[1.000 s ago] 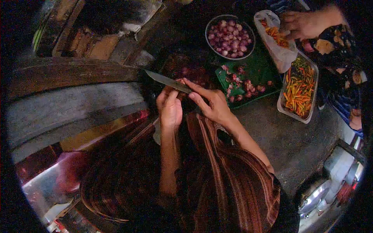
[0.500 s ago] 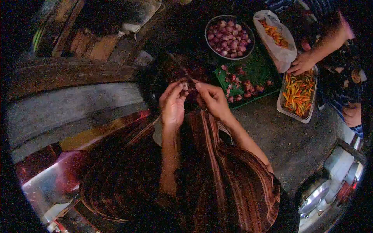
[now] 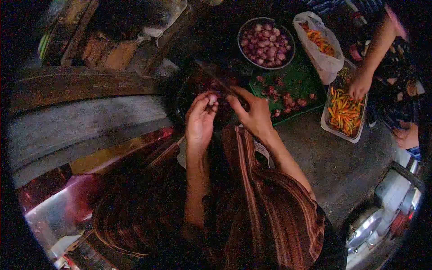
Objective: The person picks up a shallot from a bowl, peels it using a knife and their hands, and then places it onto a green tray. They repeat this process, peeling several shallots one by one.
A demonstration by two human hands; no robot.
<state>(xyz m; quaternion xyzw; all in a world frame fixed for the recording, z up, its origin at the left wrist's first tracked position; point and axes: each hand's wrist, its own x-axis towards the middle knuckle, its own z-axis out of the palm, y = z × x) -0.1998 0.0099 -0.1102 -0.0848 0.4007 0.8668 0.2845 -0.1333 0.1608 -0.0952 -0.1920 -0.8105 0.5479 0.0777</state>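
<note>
Two hands meet at frame centre: the left hand (image 3: 200, 120) pinches a shallot (image 3: 210, 99) at its fingertips, leaving it exposed to the knife (image 3: 218, 80) gripped by the right hand (image 3: 254, 112). Beyond, at upper centre, a bowl (image 3: 238, 42) of shallots sits within reach. At right, a co-worker's hand (image 3: 360, 86) dips into the chilli tray (image 3: 339, 133).

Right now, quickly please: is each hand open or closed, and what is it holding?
The left hand is closed, pinching a shallot at the fingertips.
The right hand is closed, holding a knife.
</note>
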